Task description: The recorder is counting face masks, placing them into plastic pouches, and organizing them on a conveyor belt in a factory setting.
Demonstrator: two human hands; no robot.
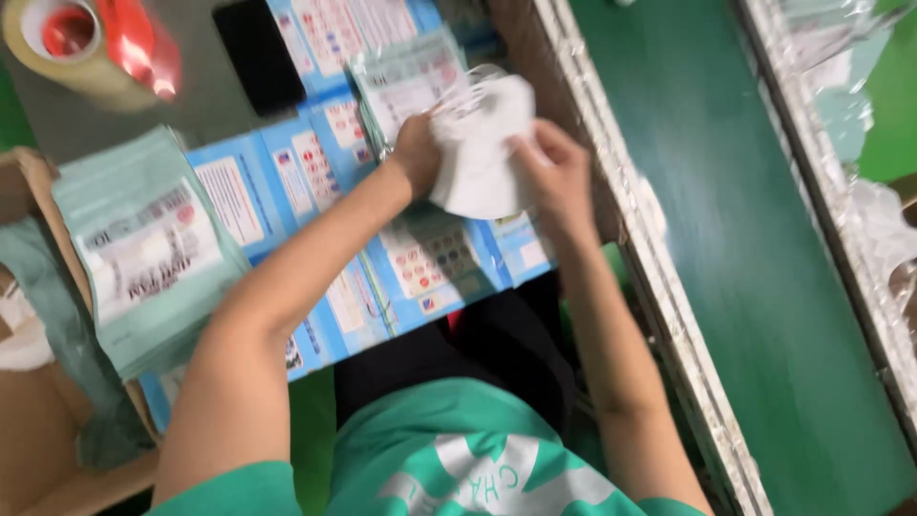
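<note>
A: Just beside the green conveyor belt (726,239), on its bench side, both hands hold the stack of white folded fabric face masks (480,143). The left hand (417,151) is closed on the stack's far edge from the belt, and the right hand (557,177) pinches the edge nearer to the belt, fingers curled around it.

B: How do you think the stack will handle?

A: I judge it light and soft. It looks to bend easily, and the thin loops at its top could catch on fingers. The layers may slide apart, so it is better to grip both side edges together, as the hands do.

B: What lies around?

A: Under the masks, away from the belt, blue printed flat cartons (287,182) cover the bench. Farther from the belt lies a pile of pale green printed pouches (143,248), and a roll of tape (67,43).
</note>
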